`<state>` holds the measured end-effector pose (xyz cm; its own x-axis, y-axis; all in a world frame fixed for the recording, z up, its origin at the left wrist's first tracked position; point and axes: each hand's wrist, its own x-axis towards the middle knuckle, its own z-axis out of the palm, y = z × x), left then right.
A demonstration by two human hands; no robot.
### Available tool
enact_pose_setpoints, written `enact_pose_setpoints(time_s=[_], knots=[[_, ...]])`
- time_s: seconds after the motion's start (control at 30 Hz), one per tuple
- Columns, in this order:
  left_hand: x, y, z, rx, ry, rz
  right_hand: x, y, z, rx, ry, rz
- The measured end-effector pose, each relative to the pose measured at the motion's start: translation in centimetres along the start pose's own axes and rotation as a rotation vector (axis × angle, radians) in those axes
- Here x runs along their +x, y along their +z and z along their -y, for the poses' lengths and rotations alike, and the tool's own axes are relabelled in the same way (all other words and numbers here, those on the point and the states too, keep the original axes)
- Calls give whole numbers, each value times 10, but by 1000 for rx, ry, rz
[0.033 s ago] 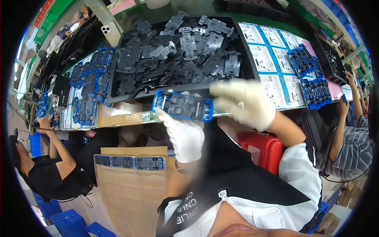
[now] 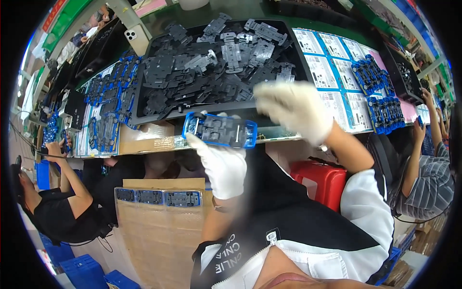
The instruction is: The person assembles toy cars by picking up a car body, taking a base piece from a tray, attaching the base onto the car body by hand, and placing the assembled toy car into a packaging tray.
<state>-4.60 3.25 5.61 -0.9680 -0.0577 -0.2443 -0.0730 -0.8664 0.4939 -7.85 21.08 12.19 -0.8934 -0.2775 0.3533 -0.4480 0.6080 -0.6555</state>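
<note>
By the tray, our left hand holds a car, base seemingly fitted; what our right hand holds, we cannot tell; loose bases remain.

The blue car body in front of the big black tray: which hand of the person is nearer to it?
Left. The left hand holds the blue car body; the right hand is apart from it, off to its right.
</note>
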Motion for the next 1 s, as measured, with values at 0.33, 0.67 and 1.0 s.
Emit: enact_pose_setpoints(time_s=[0.33, 0.67, 1.0], knots=[[-4, -19, -20, -116, -21, -7, 166, 62, -71, -632, 296, 135], [-6, -23, -22, -146, -63, 0, 174, 61, -76, -549, 350, 47], [-12, -25, -24, -87, -46, -76, 153, 4, -98, -863, -291, 257]])
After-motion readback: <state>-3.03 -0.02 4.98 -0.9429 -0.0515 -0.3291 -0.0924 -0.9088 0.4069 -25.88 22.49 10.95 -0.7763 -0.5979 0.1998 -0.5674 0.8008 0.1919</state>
